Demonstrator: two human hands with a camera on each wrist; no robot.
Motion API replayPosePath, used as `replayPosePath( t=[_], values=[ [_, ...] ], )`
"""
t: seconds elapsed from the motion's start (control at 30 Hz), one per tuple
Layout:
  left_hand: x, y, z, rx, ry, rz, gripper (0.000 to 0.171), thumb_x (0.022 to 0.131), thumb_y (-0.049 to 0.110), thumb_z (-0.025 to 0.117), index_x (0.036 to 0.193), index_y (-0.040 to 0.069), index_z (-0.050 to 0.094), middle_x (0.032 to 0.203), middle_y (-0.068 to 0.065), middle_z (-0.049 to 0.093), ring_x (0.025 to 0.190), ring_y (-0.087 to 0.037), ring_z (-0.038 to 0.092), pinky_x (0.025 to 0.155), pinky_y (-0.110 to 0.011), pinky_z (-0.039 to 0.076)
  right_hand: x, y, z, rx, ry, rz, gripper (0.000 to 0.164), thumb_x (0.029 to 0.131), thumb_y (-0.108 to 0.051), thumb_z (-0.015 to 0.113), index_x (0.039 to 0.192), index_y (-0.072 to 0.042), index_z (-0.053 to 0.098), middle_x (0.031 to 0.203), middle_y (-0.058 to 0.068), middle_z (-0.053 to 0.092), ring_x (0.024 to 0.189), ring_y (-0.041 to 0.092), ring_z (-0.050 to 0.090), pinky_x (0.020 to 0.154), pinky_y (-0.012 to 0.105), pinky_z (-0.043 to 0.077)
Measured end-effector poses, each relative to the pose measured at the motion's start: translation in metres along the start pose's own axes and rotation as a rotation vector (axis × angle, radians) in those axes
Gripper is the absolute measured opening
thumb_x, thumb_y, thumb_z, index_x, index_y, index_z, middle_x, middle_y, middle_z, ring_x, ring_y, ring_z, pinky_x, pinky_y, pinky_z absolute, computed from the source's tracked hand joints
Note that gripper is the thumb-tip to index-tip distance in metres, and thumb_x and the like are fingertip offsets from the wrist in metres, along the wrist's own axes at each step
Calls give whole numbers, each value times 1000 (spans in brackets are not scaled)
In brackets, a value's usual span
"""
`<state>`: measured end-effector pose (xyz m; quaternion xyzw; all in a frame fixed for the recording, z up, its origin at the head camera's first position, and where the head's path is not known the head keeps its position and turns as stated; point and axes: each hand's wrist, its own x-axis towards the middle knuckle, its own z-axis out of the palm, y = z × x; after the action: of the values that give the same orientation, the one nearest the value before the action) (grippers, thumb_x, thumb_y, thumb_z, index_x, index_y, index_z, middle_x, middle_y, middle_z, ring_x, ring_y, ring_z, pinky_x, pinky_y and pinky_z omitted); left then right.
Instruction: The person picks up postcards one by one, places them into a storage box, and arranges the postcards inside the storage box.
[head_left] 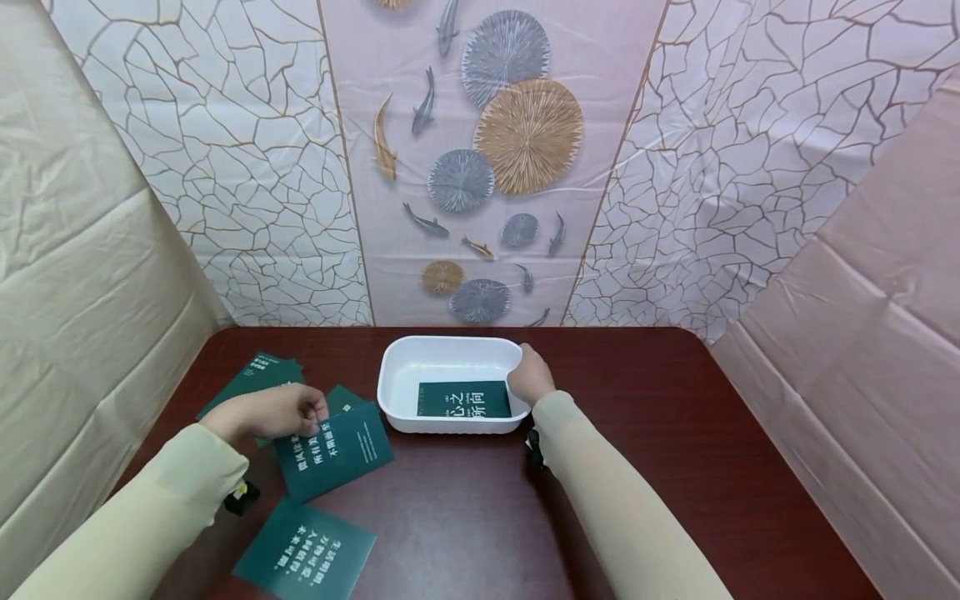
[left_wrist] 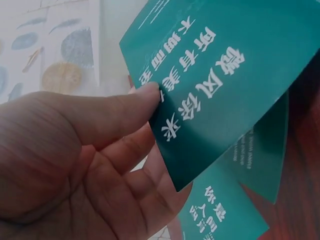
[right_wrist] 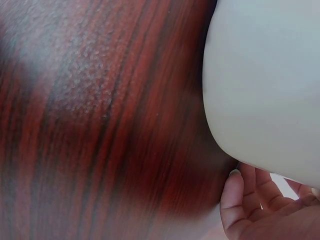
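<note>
Head view: left of the white tray [head_left: 450, 354], the left hand [head_left: 262, 412] holds a green card [head_left: 347, 458]. Left wrist: it pinches one edge; light pressure should prevent creasing. Right wrist: the right hand [right_wrist: 267, 212] grips the tray, ideally steadily.

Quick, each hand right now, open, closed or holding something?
Left hand: closed, pinching a green card with white writing.
Right hand: closed, holding the white tray at its right end in the head view.

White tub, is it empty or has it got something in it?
Not empty: in the head view, a green card lies inside the tub.
</note>
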<state>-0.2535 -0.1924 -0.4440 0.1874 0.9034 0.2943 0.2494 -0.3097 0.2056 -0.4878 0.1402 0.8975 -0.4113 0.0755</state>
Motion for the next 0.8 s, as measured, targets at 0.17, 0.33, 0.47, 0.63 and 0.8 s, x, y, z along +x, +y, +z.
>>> replayPosePath(
  t=[0.17,0.33,0.47,0.63,0.8],
  values=[
    [-1,1,-10,-81,-25,-11,5,93,4,61,96,4,58,82,-7,55,77,-22,52,65,-35,45,-1,0,0,4,-3,4,65,92,4,54,150,-10,29,143,14,44,124,29,47,101,52,39],
    [-3,9,-25,-131,-46,-12,7,94,7,61,100,5,57,85,-9,58,80,-24,55,68,-35,47,-1,0,0,9,0,-3,65,92,5,54,150,-9,30,142,14,44,124,30,47,102,52,38],
    [-2,23,-39,-172,-36,12,10,94,9,62,103,4,58,89,-11,61,82,-25,57,71,-36,49,2,2,2,9,6,11,67,92,5,52,152,-12,28,145,13,42,127,30,45,102,52,38],
    [5,46,-52,-219,17,65,13,96,10,60,107,4,57,96,-12,61,86,-27,57,73,-39,50,5,3,3,17,-5,34,68,93,4,51,154,-14,24,148,11,38,130,29,42,103,52,37],
    [31,75,-52,-242,165,152,12,96,8,59,108,4,58,99,-12,59,91,-26,55,77,-38,49,4,1,3,12,-6,29,65,93,4,52,151,-12,28,144,11,43,127,29,45,101,52,39]
  ],
)
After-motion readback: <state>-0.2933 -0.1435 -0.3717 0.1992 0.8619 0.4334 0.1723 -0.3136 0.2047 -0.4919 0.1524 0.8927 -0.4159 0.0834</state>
